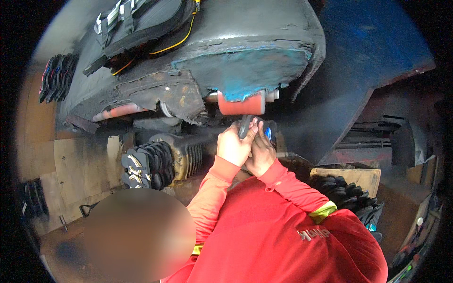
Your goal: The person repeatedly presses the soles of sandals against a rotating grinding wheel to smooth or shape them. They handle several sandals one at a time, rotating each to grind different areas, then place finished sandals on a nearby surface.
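Both hands are together at the middle of the view, just below an orange-red sanding roller (pixel 242 104). My left hand (pixel 234 144) is closed around a dark sandal (pixel 245 126). From the other side, my right hand (pixel 262 152) grips the same sandal, where a blue patch shows by its fingers. The sandal's upper edge reaches the roller's lower side, but whether they touch I cannot tell. Most of the sandal is hidden by my fingers. A worn blue and black hood (pixel 250 68) partly covers the roller above.
More black sandals (pixel 141 33) with straps lie on the machine top. Stacked flip-flops (pixel 147 162) stand at left. A second orange roller (pixel 120 112) shows further left. Dark soles (pixel 337 189) are piled at right by a wooden board (pixel 365 180). A blue metal panel (pixel 377 37) rises at right.
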A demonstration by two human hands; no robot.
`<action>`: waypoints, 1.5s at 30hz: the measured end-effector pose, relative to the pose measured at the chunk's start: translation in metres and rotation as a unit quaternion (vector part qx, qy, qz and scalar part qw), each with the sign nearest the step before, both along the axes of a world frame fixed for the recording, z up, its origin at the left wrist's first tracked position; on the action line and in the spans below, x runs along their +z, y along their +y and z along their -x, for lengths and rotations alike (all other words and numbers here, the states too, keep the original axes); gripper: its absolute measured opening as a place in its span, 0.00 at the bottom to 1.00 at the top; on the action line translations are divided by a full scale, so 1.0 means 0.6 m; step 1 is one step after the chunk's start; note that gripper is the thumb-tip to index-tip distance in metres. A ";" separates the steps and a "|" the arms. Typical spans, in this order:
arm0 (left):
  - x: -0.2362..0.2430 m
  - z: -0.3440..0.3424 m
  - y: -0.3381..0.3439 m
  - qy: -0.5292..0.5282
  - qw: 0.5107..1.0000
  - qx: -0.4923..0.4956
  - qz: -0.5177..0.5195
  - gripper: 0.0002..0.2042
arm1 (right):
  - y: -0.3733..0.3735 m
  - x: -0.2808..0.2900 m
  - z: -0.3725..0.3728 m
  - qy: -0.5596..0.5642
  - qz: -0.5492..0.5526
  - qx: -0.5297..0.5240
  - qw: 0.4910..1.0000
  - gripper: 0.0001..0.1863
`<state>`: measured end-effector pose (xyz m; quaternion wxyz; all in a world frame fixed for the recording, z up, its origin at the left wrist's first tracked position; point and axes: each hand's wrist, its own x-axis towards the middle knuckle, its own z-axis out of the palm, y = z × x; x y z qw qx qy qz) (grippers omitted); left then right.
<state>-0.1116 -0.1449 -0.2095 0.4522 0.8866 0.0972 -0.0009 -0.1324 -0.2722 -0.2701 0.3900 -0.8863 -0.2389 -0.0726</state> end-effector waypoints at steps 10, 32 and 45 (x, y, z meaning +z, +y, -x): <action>-0.008 -0.010 -0.008 0.031 0.999 0.000 0.037 0.22 | -0.006 -0.022 -0.005 0.046 0.004 -0.012 0.999 0.40; 0.009 -0.012 -0.015 0.035 0.999 -0.022 -0.016 0.21 | -0.008 -0.033 0.005 0.034 -0.033 -0.011 0.999 0.45; 0.016 0.009 -0.017 -0.016 0.999 0.003 -0.034 0.21 | -0.013 -0.031 -0.010 -0.040 -0.034 0.010 0.999 0.43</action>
